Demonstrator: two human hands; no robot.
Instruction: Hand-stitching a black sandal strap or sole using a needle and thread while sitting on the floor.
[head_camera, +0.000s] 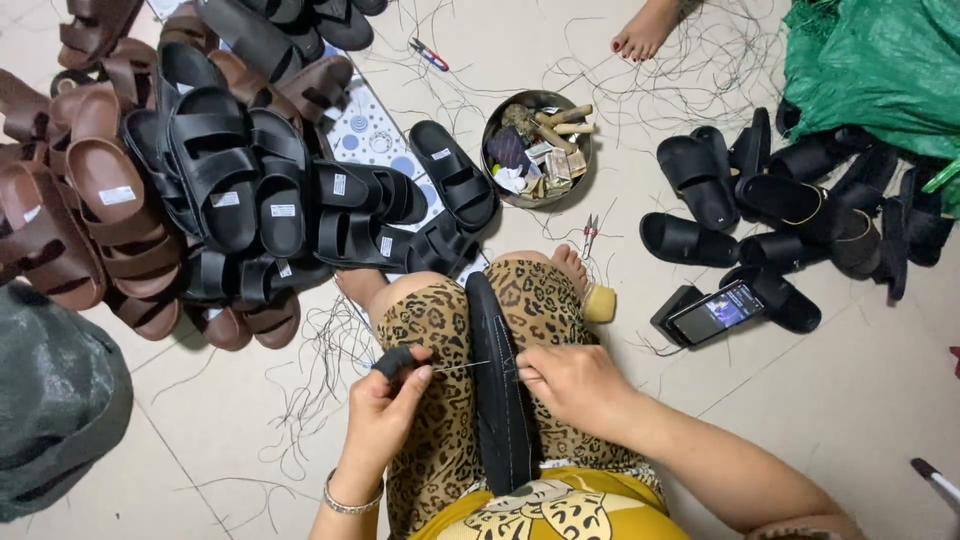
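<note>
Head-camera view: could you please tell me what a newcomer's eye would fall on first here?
In the centre, the left hand grips a dark-handled awl and the right hand pinches thread at a long black rubber sandal sole lying along leopard-print trousers. At upper left lies a big heap of black and brown strapped sandals. A round metal bowl of odds and ends sits above the knees, with loose black threads on the pale tiled floor.

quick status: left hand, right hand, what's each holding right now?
Left hand: closed on a dark-handled awl, its thin tip toward the black sandal sole.
Right hand: fingers pinched at the sole's edge, seemingly on thread; too fine to confirm.
</note>
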